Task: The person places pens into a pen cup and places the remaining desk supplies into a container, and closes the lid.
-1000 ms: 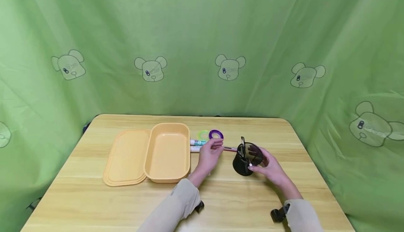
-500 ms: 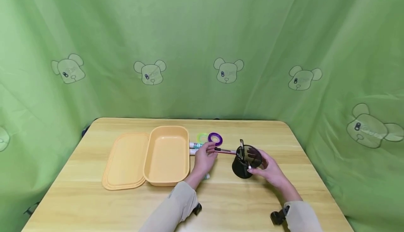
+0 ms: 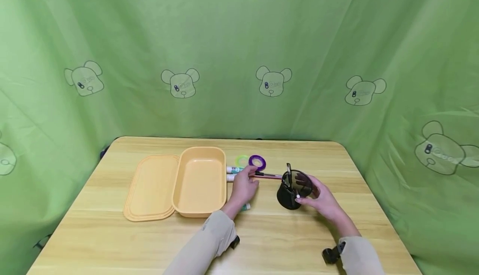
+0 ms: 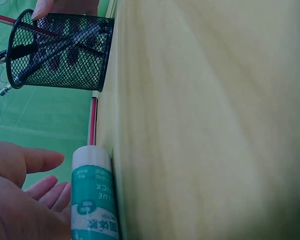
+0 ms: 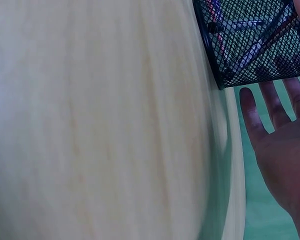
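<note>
Right hand (image 3: pixel 322 200) holding the pen cup (image 3: pixel 286 199), left hand (image 3: pixel 243 189) by loose pens (image 3: pixel 268 176)

The right hand's thumb is at the rim of the upright pen cup, writing tools (image 3: pixel 289 172) inside. Left of the cup, the left hand has thumb and fingers apart; I cannot tell whether it touches the loose pens. Farther left of the cup lie glue sticks (image 3: pixel 234 169), an orange box (image 3: pixel 200 181) and its lid (image 3: pixel 151 188).
</note>
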Demonstrator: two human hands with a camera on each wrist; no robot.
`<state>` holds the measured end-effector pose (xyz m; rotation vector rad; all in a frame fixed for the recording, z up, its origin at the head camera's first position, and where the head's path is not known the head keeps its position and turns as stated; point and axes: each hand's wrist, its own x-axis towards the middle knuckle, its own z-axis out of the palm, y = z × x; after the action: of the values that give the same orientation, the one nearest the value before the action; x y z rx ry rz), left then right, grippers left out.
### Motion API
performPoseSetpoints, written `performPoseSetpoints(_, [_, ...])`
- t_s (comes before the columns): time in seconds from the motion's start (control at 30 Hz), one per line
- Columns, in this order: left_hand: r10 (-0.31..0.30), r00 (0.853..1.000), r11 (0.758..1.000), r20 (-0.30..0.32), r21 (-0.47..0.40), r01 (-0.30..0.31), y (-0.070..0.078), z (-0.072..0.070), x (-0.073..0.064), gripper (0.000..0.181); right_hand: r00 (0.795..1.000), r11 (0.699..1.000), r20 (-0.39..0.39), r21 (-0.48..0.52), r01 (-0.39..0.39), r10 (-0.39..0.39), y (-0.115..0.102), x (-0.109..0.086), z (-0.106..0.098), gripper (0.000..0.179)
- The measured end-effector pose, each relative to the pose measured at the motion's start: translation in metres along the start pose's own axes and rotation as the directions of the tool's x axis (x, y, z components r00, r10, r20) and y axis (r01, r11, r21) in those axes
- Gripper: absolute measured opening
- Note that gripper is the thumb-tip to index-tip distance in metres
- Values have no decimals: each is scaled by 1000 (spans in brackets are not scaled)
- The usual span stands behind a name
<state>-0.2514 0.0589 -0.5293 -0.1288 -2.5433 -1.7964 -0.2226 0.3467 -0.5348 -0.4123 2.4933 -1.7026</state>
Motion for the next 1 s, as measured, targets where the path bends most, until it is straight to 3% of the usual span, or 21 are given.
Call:
performPoseSetpoints(0.47, [49,996,974,78,218,-65,2,3,3,51,1000,1000,-1,3,5,-5,0,-1,0,87])
performPoseSetpoints(0.8, [53,992,970,113,229,-78,4,4,3,52,1000,1000,-7,2,5,-5,-1,0,1,88])
performPoseSetpoints(1.0, [58,983,977,173,195,-92,2,6,4,51,1000,1000,-6,3,0,0,0,-1,1,89])
